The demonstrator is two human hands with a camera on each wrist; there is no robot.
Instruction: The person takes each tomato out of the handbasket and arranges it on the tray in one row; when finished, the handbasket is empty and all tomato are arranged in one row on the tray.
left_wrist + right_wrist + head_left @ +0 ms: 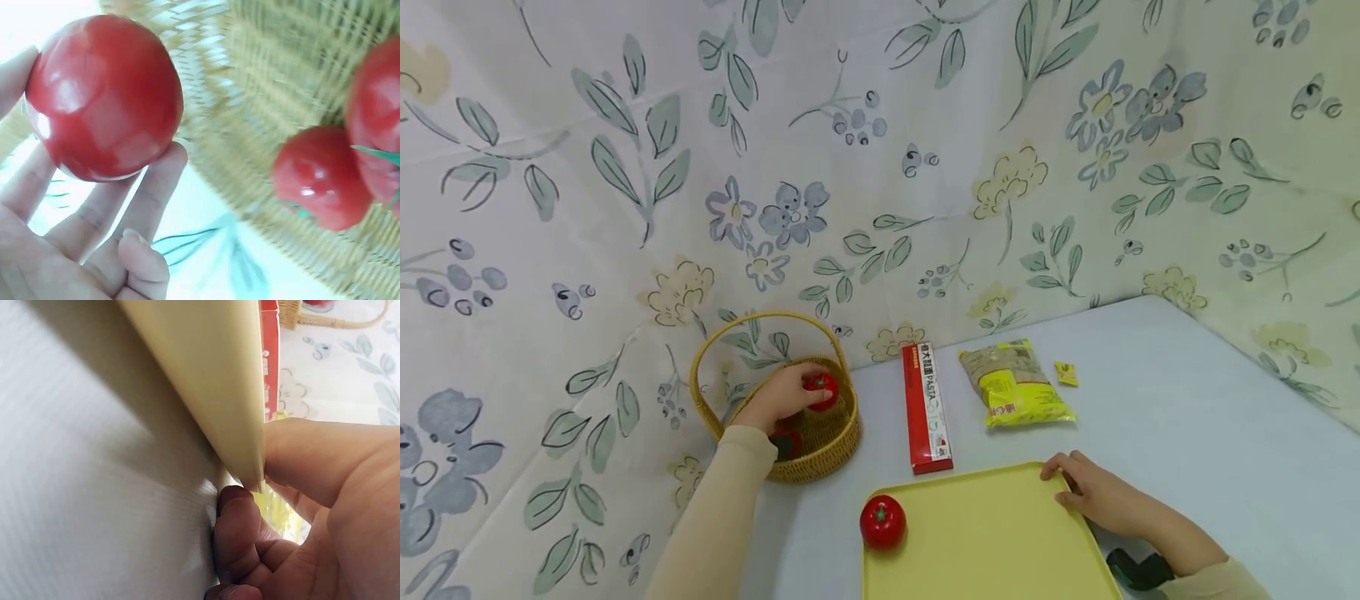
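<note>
My left hand (785, 395) holds a red tomato (106, 97) between thumb and fingertips, inside the mouth of a wicker basket (842, 443). Two more tomatoes (322, 178) lie in the basket in the left wrist view; in the head view the forearm and hand partly cover them. Another tomato (882, 523) stands on the far left corner of a yellow tray (992, 533). At the tray's far right corner, my right hand (1105, 498) pinches the rim, with the thumb on one side and fingertips by the underside in the right wrist view.
A red and white pasta box (927, 408) lies behind the tray. Right of it are a yellow bag (1017, 385) and a small yellow packet (1066, 373). The basket's tall handle (767, 315) arches over the left hand. Flower-patterned cloth (880, 167) hangs behind the table.
</note>
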